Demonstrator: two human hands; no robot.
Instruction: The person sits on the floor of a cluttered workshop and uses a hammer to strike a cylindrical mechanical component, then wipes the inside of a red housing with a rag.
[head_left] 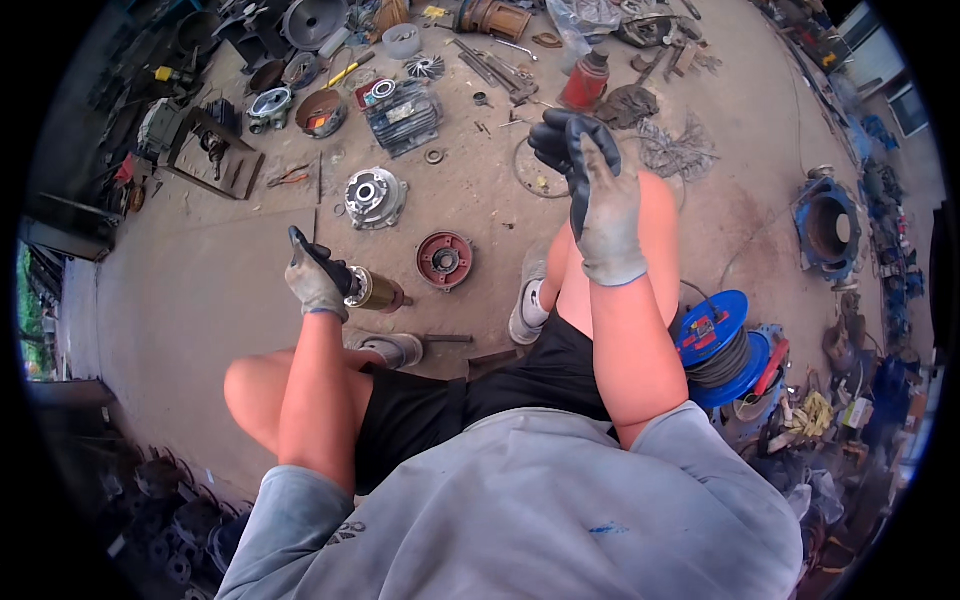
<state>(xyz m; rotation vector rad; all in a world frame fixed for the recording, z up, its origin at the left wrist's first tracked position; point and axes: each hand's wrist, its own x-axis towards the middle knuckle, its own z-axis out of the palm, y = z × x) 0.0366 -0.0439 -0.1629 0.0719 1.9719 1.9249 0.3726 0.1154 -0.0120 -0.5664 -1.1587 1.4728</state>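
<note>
Both hands wear grey work gloves with black-coated palms. My left hand (318, 278) is beside my left knee, thumb raised and the other fingers stretched toward the right. Just past its fingertips is a motor rotor (378, 292) with a brass-coloured body and a bearing at the near end; I see no grip on it. Over my right knee, my right hand (590, 180) is raised with fingers apart and nothing in it. Between my feet and the parts lie a reddish round end cover (444, 260) and a silver flanged cover (376, 198) with a bearing.
A ribbed grey motor housing (403, 118) lies farther off, near a rusty ring (321, 113) and pliers (290, 177). A red bottle jack (586, 80) stands beyond my right hand. To my right are a blue cable reel (722, 350) and a blue casting (828, 229).
</note>
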